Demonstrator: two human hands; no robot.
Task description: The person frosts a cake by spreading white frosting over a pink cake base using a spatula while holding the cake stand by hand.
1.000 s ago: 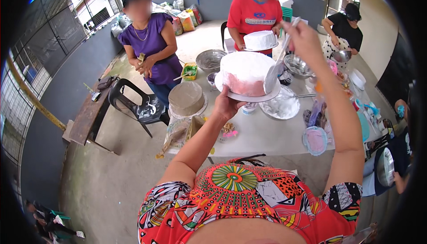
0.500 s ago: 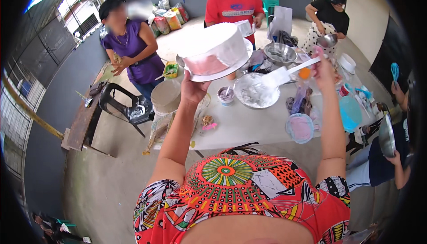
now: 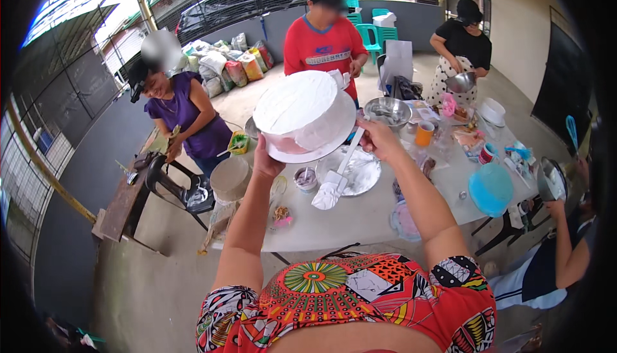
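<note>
1. The left hand (image 3: 267, 163) is raised above the table (image 3: 334, 224) and holds up a round board (image 3: 308, 152) from below; the fingers are closed on its under edge.
2. On the board stands a cake (image 3: 302, 110) with white frosting on top and sides. It is tilted, with the top face turned toward 10 o'clock. A pink strip shows at the lower edge of the cake.
3. The right hand (image 3: 379, 141) is at 3 o'clock of the cake, just beside the board. Its fingers are clamped on the handle of a spatula (image 3: 334, 182).
4. The spatula hangs down toward 7 o'clock. Its wide blade is covered with white frosting and is over the table.
5. Behind the spatula, a flat silver plate (image 3: 360, 173) with white smears lies on the table.
6. At 9 o'clock of the blade stands a small cup (image 3: 305, 178) with a dark content.
7. At 3 o'clock of the plate, near the table edge, lies a blue lid (image 3: 491, 189).
8. At 12 o'clock of the right hand stands a metal bowl (image 3: 385, 112).
9. Three other persons stand around the far side of the table.
</note>
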